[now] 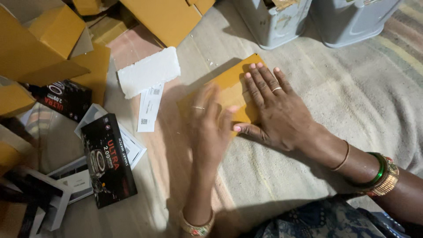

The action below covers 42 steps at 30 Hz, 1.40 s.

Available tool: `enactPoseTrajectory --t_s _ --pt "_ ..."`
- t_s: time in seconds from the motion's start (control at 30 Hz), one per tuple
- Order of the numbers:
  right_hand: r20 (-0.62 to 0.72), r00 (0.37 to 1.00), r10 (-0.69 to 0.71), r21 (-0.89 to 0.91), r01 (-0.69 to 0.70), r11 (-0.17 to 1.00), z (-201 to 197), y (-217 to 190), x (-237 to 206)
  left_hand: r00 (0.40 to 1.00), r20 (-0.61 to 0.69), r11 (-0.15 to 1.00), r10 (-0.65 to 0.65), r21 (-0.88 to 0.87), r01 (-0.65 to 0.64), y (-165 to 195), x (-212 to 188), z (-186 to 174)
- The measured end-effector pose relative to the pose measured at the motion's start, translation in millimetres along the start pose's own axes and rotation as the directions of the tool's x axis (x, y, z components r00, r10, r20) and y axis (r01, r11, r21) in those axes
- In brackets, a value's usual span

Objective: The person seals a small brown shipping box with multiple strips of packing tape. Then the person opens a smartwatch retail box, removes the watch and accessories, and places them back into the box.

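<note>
From the head camera, both hands lie flat on a yellow cardboard piece [229,83] that rests on a beige woven mat [352,101], a little above the mat's middle. The right hand [275,112] presses down palm-first, fingers spread and pointing toward the far edge; it pinches nothing. The left hand [210,125] is blurred, its fingers extended and loosely together over the near left part of the cardboard, covering that part from view; it grasps nothing that can be seen. Just to the left of the cardboard lie a white foam slab [147,72] and a white paper slip [149,108]. Further toward the mat's left edge sits a black product box [108,161] lying across white box trays [79,176], with another black box [66,99] behind it. Yellow cartons [39,44] crowd the far left corner, and two grey plastic bins [273,22] stand along the far edge.
</note>
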State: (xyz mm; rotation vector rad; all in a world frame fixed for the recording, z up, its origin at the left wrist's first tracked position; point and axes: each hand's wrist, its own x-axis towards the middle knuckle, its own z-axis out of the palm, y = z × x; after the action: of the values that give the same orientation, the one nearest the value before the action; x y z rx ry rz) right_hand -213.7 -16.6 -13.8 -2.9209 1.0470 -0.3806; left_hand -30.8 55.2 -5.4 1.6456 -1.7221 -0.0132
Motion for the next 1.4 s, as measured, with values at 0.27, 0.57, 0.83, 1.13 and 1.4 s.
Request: enactPoseTrajectory --t_s 0.27,0.57,0.83,1.13,1.4 --pt "0.027 0.998 -0.054 0.078 0.052 0.996 1.3 7.2 -2.0 0.961 0.274 0.906 0.017 0.403 -0.13 34.1 1.0 47.4" --pt "-0.053 0.995 -0.084 0.07 0.087 0.994 7.6 9.3 -4.3 0.94 0.295 0.838 -0.17 0.546 -0.02 6.7 -33.1 18.1" --pt "-0.013 0.998 -0.069 0.072 0.07 0.995 7.7 16.5 -2.8 0.973 0.11 0.891 -0.205 0.432 0.139 -7.3 -57.9 26.4" --pt "0.081 0.972 0.221 0.438 -0.234 0.868 -21.5 13.4 -7.5 0.903 0.217 0.902 -0.37 0.317 0.293 6.3 -32.7 -19.4" --pt "-0.362 0.83 0.423 0.372 -0.288 0.883 -21.8 117.4 30.9 0.975 0.206 0.941 -0.08 0.337 0.006 25.6 78.4 3.3"
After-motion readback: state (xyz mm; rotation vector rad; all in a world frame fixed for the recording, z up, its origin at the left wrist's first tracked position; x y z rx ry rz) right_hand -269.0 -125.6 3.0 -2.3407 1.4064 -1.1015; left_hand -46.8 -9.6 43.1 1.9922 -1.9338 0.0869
